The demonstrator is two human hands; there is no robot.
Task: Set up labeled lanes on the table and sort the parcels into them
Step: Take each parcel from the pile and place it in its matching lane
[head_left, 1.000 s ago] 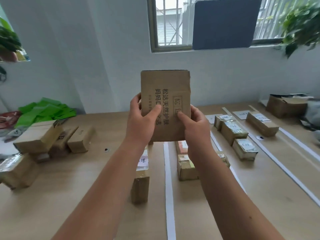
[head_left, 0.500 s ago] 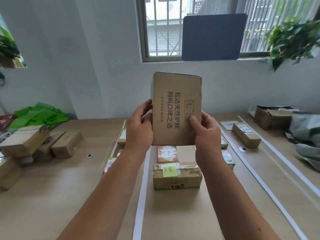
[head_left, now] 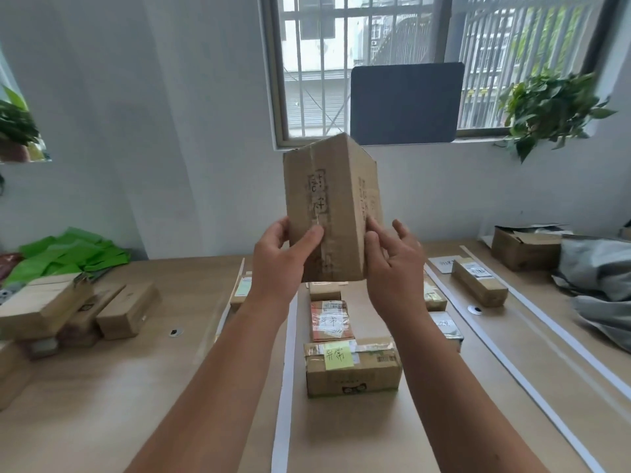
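- The wooden table (head_left: 102, 387) filled the lower half of the view, split into lanes by white strips (head_left: 285, 387) running from near to far.
- A heap of unsorted brown boxes (head_left: 126, 310) sat at the table's left side (some stacked on others).
- The cardboard parcel (head_left: 327, 206) was held upright in the air over the middle lane, one vertical edge turned toward the camera.
- A taped box (head_left: 355, 373) lay nearest in that lane, with a red-printed parcel (head_left: 329, 320) just beyond it.
- The left hand (head_left: 280, 261) gripped the cardboard parcel's lower left side, thumb pressed across the near face and fingers wrapped behind.
- The right hand (head_left: 396, 268) was spread, thumb and forefinger touching the parcel's lower right face, the other fingers splayed clear.
- A handwritten yellow note (head_left: 338, 355) was stuck on top of the taped box.
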